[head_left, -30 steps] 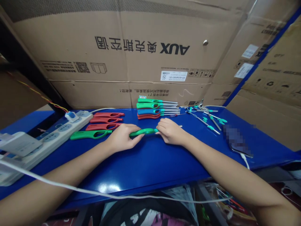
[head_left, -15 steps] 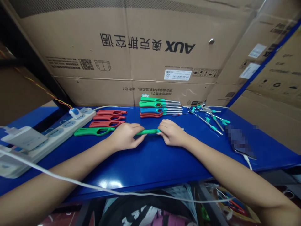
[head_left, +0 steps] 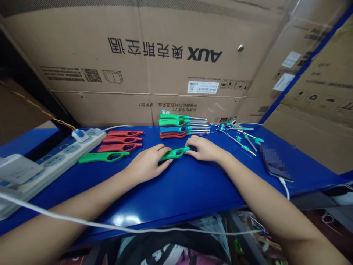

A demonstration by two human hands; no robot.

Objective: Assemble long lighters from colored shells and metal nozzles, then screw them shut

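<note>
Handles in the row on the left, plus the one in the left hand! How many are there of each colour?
Red handles: 3, all in the row
Green handles: 2, with 1 in the row and 1 held handle in the left hand
Total: 5

head-worn view | faces forward and down | near blue tabletop (head_left: 179,195)

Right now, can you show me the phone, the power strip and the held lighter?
Phone (head_left: 275,162), head view: its blurred screen.
Power strip (head_left: 63,154), head view: its socket face.
Held lighter (head_left: 171,154), head view: its green body.
</note>
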